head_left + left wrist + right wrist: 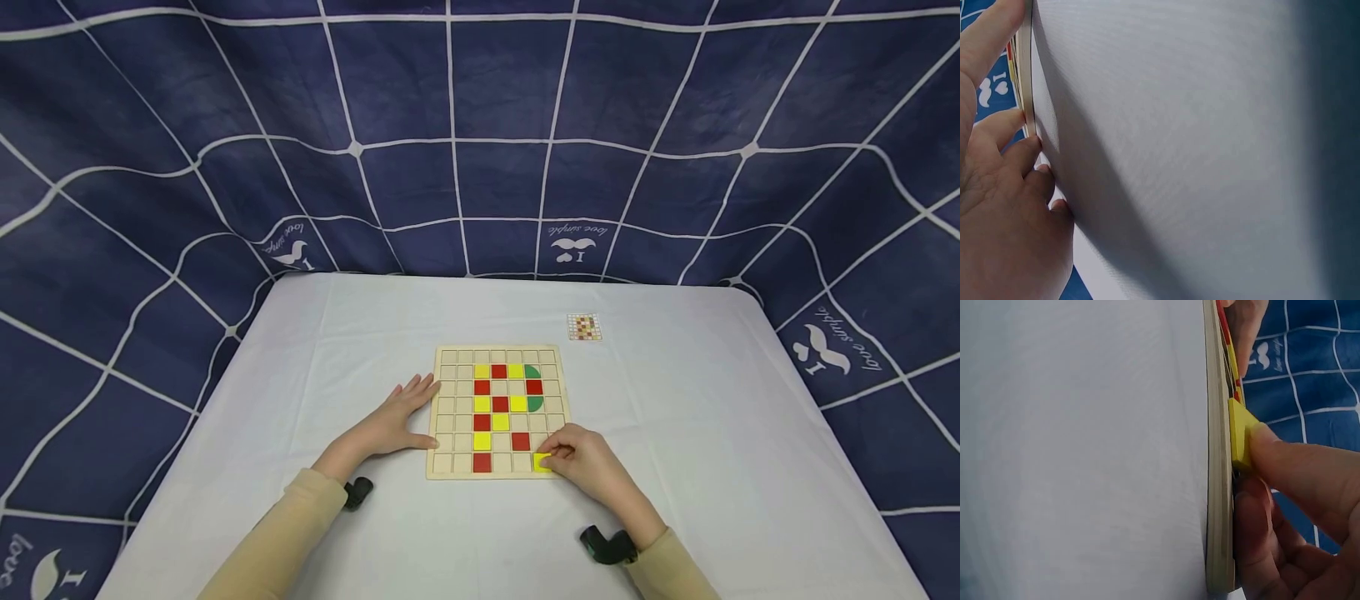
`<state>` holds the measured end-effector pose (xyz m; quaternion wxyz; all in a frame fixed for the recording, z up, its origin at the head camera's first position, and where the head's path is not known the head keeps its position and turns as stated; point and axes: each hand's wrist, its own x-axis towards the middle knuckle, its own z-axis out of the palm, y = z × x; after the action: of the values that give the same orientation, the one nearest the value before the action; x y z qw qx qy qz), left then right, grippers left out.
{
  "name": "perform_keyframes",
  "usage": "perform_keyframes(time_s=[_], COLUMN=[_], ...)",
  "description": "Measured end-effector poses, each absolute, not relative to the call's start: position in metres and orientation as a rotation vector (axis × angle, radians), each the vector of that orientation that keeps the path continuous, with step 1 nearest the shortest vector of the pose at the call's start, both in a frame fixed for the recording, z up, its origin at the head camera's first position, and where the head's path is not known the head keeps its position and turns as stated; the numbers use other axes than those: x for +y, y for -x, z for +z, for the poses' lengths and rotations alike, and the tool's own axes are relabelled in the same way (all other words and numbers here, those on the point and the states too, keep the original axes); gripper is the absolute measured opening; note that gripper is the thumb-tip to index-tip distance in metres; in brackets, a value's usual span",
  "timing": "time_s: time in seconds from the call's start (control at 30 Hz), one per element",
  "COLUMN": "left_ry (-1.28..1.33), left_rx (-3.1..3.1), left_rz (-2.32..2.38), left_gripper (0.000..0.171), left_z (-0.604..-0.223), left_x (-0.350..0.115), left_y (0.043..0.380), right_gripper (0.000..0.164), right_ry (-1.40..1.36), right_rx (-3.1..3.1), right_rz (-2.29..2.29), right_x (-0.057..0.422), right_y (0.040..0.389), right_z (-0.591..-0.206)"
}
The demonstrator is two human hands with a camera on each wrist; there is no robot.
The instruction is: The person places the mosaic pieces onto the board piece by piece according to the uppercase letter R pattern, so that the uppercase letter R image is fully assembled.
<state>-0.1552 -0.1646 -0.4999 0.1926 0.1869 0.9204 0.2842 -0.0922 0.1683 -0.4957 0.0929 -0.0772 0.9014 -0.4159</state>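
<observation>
A square wooden grid board (462, 357) lies flat on the table, with red and yellow square tiles and two green rounded tiles set in its cells. At its near right part, my right hand (588, 467) pinches a yellow tile (541, 462) over the bottom row. The right wrist view shows the thumb on the face of this yellow tile (1242, 434), which stands slightly tilted at the board's edge (1217, 487), other fingers curled below. With fingers spread and thumb apart, my left hand (390, 421) touches the board's left edge (1027, 81).
A small card (584, 327) printed with a coloured grid pattern lies beyond the board's far right corner. White cloth covers the table (675, 375). Dark blue curtains (495, 183) with white lines stand around the back and sides.
</observation>
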Motion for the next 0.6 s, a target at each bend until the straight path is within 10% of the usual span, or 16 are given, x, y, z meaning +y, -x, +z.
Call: perform_keyframes(time_s=[0.6], left_ry=[-0.546], left_rx=[2.571], left_rz=[0.8], left_gripper=[0.101], left_z=[-0.4996], left_x=[-0.1625], left_y=[0.1545], right_gripper=[0.015], right_ry=[0.157], right_rx=[2.73], right_rz=[-1.191], right_x=[0.1637], right_y=[0.0864], right_z=[-0.4962])
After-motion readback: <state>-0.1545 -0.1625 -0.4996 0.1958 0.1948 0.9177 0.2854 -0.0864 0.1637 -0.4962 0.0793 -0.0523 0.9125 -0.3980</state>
